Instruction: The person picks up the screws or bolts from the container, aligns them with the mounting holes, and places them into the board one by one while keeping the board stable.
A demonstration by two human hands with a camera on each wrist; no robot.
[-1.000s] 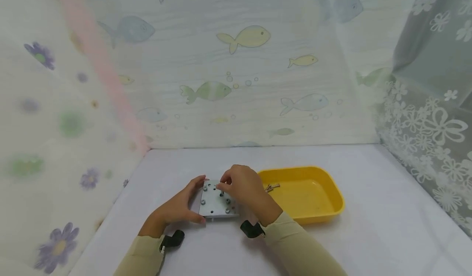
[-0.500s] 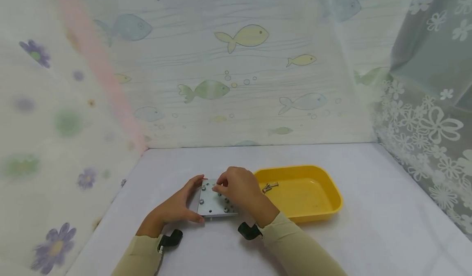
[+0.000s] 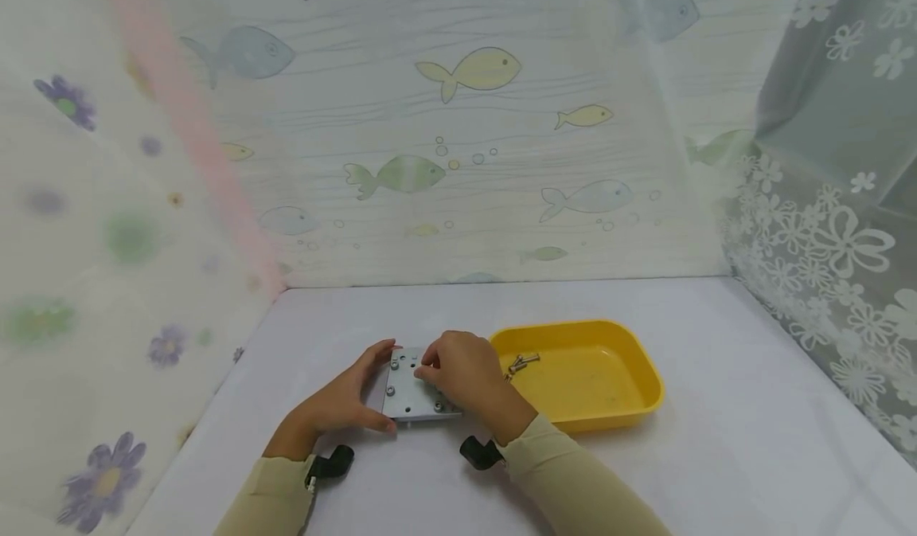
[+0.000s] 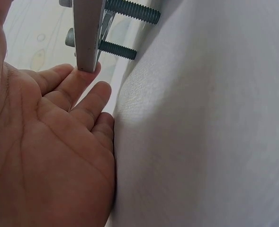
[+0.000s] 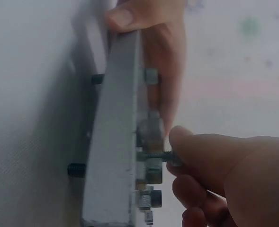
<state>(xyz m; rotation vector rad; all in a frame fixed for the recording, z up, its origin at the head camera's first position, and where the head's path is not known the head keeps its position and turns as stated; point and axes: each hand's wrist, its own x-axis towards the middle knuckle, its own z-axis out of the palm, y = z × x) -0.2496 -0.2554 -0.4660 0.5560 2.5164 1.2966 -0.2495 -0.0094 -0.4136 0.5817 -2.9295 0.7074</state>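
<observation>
A silver metal plate with drilled holes and several socket-head screws set in it is held just over the white table. My left hand grips its left side, thumb at the near corner and fingers at the far one. Below the plate, threaded screw ends stick out toward the table in the left wrist view. My right hand is over the plate's right half. Between thumb and forefinger it pinches a screw, whose thread shows between the fingertips and the plate in the right wrist view.
To the right of the plate stands a shallow yellow tray. Several loose screws lie at its left end, partly behind my right hand. Printed fabric walls enclose the table at the back and both sides.
My right hand has dropped slightly toward the plate with the screw and now covers more of its right side. My left hand keeps its grip. The head view has shifted a little.
</observation>
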